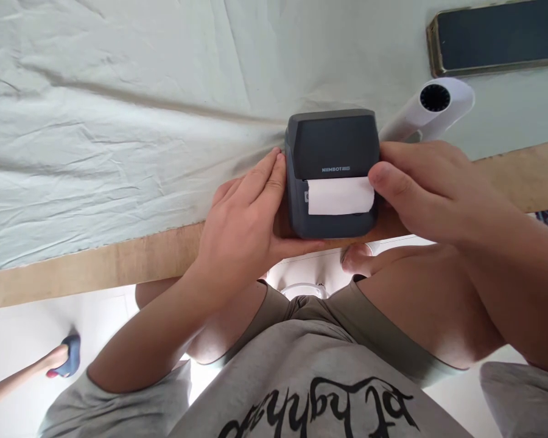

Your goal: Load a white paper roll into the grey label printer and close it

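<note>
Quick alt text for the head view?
Left hand and right hand touch either side of a dark NIIMBOT printer with white paper emerging from its front, at the edge of a cloth-covered table. A phone and a white cylinder are to the right.

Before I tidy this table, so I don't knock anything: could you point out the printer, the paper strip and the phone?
Printer [333,158], head view: on its dark lid, just above the lettering.
Paper strip [340,196], head view: middle of its white face.
Phone [505,36], head view: on its dark screen.
</note>
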